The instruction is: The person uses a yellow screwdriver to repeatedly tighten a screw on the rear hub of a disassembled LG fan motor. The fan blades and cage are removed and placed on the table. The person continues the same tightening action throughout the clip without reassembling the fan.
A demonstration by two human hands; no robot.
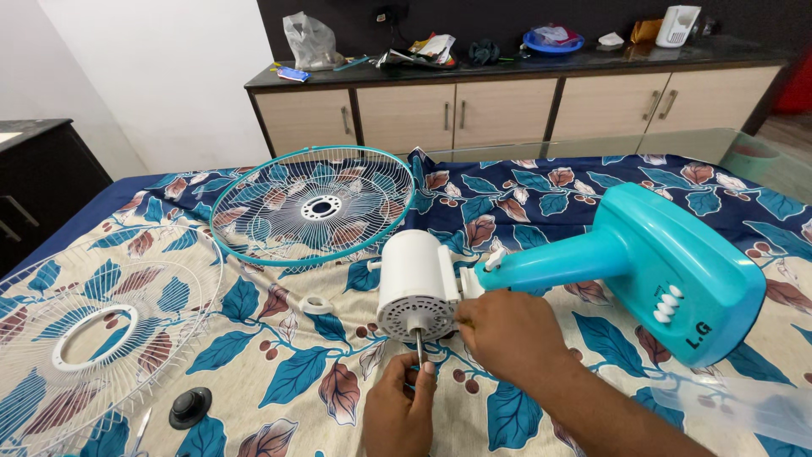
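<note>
Left hand (404,398) pinching slim steel shaft (419,343); right hand (506,332) closed on rigid, likely heavy motor (416,286) just above.

White wall (169,76) at left, beige cabinet (507,106) with cluttered dark counter along the back, black cupboard (38,186) left, leaf-print sheet (279,372) over the bed.

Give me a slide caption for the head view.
Both hands, left hand on shaft, right hand at white fan motor, grilles aside.
</note>
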